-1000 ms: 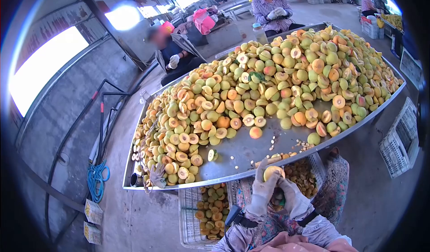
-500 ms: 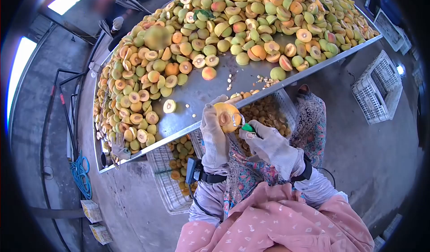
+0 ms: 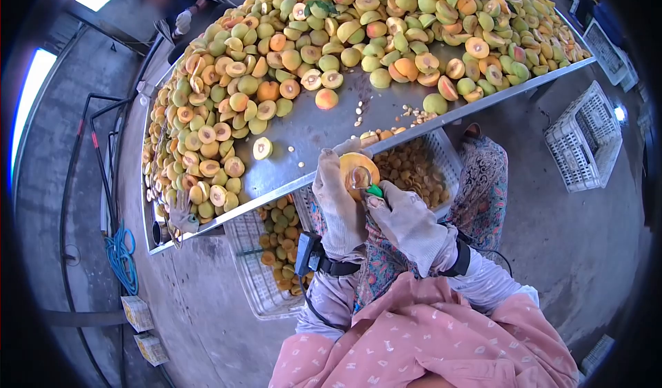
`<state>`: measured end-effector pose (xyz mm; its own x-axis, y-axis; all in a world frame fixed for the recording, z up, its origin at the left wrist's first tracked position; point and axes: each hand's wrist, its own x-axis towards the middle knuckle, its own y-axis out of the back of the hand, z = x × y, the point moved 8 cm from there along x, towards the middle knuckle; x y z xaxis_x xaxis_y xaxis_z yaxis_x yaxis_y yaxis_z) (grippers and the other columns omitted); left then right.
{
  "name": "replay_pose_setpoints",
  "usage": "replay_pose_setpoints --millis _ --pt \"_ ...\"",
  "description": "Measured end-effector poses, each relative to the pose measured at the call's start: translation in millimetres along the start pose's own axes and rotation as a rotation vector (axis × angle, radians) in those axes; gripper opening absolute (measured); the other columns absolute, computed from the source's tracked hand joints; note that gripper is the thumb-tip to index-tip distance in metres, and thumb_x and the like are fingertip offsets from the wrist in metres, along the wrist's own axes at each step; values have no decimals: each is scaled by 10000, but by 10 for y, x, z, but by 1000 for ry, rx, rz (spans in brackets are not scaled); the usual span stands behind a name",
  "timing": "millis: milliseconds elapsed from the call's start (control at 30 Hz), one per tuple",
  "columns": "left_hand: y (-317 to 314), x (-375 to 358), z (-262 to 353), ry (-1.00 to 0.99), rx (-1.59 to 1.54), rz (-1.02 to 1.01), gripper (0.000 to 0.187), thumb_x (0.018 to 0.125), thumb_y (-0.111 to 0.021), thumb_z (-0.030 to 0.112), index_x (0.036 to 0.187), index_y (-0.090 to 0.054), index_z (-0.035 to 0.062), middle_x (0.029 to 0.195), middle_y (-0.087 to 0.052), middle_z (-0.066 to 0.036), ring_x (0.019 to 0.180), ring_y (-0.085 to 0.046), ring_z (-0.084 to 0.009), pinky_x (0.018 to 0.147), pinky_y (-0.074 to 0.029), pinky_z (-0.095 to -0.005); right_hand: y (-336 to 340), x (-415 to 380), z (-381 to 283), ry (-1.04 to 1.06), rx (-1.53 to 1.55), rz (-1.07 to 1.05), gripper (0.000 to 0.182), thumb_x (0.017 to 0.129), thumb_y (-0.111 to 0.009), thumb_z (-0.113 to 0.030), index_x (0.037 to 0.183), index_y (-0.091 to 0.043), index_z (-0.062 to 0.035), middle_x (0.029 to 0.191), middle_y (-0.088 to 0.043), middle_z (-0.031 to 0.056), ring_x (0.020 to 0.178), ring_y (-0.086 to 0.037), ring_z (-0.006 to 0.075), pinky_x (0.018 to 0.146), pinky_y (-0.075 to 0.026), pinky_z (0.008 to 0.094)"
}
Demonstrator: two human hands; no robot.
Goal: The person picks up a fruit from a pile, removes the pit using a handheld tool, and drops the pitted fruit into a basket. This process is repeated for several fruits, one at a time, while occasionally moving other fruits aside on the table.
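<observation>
My gloved left hand (image 3: 338,205) is closed around a halved peach-like fruit (image 3: 365,162), its cut face turned up. In my gloved right hand (image 3: 408,222) is a small tool with a green handle (image 3: 374,191). The tool's metal loop rests on the middle of the cut face, over the pit area. Both hands are close together, just off the near edge of a metal table (image 3: 307,137). A large heap of halved fruit (image 3: 345,33) covers much of that table, with a few loose pits (image 3: 358,111) on its surface.
Below the table edge stand a crate of fruit halves (image 3: 241,264) and another crate of cut pieces (image 3: 448,160). An empty white crate (image 3: 583,140) is on the floor at right. A glove (image 3: 182,212) lies at the table's left corner. Another person's gloved hand (image 3: 183,21) shows at upper left.
The tool's loop has moved from the fruit's right edge onto the middle of its cut face. My right hand has shifted slightly left, and the view has shifted a little.
</observation>
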<state>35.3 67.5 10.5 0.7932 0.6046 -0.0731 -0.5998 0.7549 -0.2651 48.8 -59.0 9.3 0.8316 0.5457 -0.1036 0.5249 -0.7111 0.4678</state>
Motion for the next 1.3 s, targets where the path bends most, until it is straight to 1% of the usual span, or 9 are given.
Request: replay_pose_setpoints --millis 167,433,533,633,767,1000,1067,1133,1300 --pt "-24 -49 -50 92 -214 -1 598 1018 -430 486 1153 -589 -75 1003 -655 -178 849 -646 -237 743 -554 -327 -135 19 99 -49 30 -92 330 993 -528 -354 1060 -573 -34 801 -652 261 812 -631 474 696 -492 549" --pt "-5 6 -18 77 32 10 366 992 -482 278 998 -662 -39 824 -682 -120 660 -628 -173 581 -531 -278 -211 -13 223 -191 236 -241 347 993 -545 -306 1017 -605 34 832 -656 279 864 -631 487 707 -497 522" --pt "-17 75 -82 149 137 -20 310 977 -528 233 1015 -658 -46 852 -689 -126 675 -639 -164 582 -534 -267 -504 -131 376 -544 772 -462 392 1017 -511 -386 873 -600 -33 640 -594 79 481 -557 218 456 -430 361" --pt "-99 124 -67 304 180 -117 295 967 -557 214 1016 -657 -59 875 -699 -127 718 -664 -157 596 -550 -271 -399 -238 217 -563 876 -678 435 1031 -450 -461 857 -555 -76 571 -460 -26 421 -392 81 399 -328 255" --pt "-107 129 -89 221 298 -147 297 973 -562 208 941 -687 -59 839 -700 -100 737 -647 -126 646 -513 -236 -393 -333 101 -687 1020 -754 458 1036 -368 -519 753 -443 -168 506 -296 -89 383 -257 54 362 -205 240" --pt "-158 132 -61 61 341 -133 258 985 -564 179 956 -695 -42 867 -708 -87 760 -633 -113 711 -505 -241 -519 -324 182 -756 1242 -784 479 1041 -351 -502 727 -487 -166 476 -323 -81 361 -266 59 328 -209 240" --pt "-200 124 -38 -1 296 -215 331 993 -542 255 986 -683 -44 890 -708 -115 748 -649 -140 696 -531 -269 -592 -398 44 -726 1587 -1092 496 1050 -337 -489 720 -526 -169 478 -364 -71 348 -277 57 298 -215 242" --pt "-363 33 -145 384 17 -455 454 997 -500 380 1009 -665 -42 899 -703 -142 750 -670 -177 672 -559 -307 -604 -418 48 -735 1609 -1070 508 1057 -327 -485 719 -543 -174 479 -366 -70 345 -281 53 279 -212 238" --pt "-271 3 -559 583 -113 -273 594 998 -438 526 1154 -589 -28 934 -685 -147 715 -663 -209 653 -574 -339 -624 -357 152 -762 1746 -1000 494 1062 -347 -471 723 -541 -170 488 -355 -74 356 -286 54 290 -215 218"
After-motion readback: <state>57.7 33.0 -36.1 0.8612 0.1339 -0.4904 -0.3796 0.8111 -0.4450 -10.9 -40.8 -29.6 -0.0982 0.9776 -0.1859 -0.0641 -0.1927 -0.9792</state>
